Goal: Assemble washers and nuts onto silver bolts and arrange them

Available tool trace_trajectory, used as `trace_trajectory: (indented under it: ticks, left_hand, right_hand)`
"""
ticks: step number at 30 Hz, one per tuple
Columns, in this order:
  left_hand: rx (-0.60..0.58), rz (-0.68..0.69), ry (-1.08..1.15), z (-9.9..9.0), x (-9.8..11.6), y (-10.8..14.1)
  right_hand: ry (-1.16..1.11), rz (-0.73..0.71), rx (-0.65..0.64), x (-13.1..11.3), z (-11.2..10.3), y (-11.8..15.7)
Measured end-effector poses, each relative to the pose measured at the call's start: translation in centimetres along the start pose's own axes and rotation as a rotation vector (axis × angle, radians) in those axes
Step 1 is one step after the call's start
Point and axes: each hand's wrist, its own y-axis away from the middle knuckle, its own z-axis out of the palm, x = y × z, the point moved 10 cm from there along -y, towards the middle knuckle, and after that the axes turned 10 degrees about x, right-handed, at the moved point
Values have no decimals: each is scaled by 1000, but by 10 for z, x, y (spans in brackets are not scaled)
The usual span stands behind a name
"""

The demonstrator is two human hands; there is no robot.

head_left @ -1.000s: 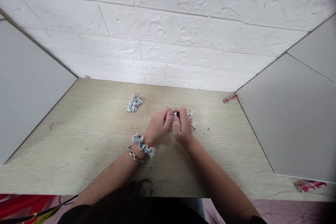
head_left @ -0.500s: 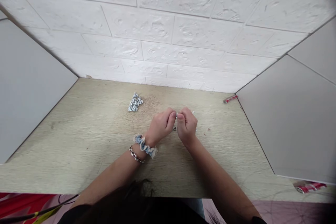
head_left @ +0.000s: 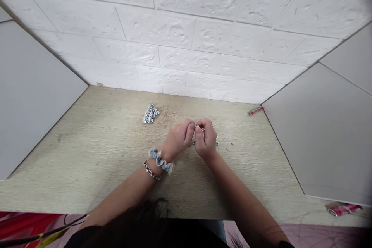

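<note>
My left hand (head_left: 180,136) is closed in a pinch, thumb against the curled index finger, at the middle of the tabletop. My right hand (head_left: 205,139) faces it, its thumb and curled fingers bent close together. Between the two thumb tips shows a small silver metal fastener (head_left: 195,126), mostly hidden by the fingers. Loose metal bits lie around my right hand: a nut (head_left: 193,143) between the wrists' inner sides, a second nut (head_left: 217,143) at its right, and a thin screw-like piece (head_left: 214,126) behind it.
Several silver screws with washers (head_left: 150,113) lie grouped at the back left of the tabletop (head_left: 110,139). A red cylinder like a battery (head_left: 255,111) rests by the right panel (head_left: 316,135); another red one (head_left: 344,209) lies at the front right. A white brick wall (head_left: 174,31) stands behind.
My right hand's fingers have shifted and loosened a little, leaving a gap by the index finger where metal shows. My left hand keeps its pinch.
</note>
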Motion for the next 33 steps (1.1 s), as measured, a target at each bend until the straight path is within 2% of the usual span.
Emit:
trace_trajectory:
  ticks: [6,11,14,17,24,33]
  left_hand:
    - [-4,-24,-5,1,-5,0]
    - [-30,8,3,3,0,0]
    - [-80,60,3,8,5,2]
    - [-108,76,-17,12,6,5]
    - [-52,-29,-33,6,-4,2]
    - [11,-100,2,0,-14,0]
  right_hand:
    - [-112,26,15,1,1,2]
    - [-220,199,91,20,-3,5]
    - [-159,307,60,32,0,6]
    - [-126,348,12,36,2,6]
    - [2,214,6,21,0,-1]
    - [-44,62,38,2,1,-2]
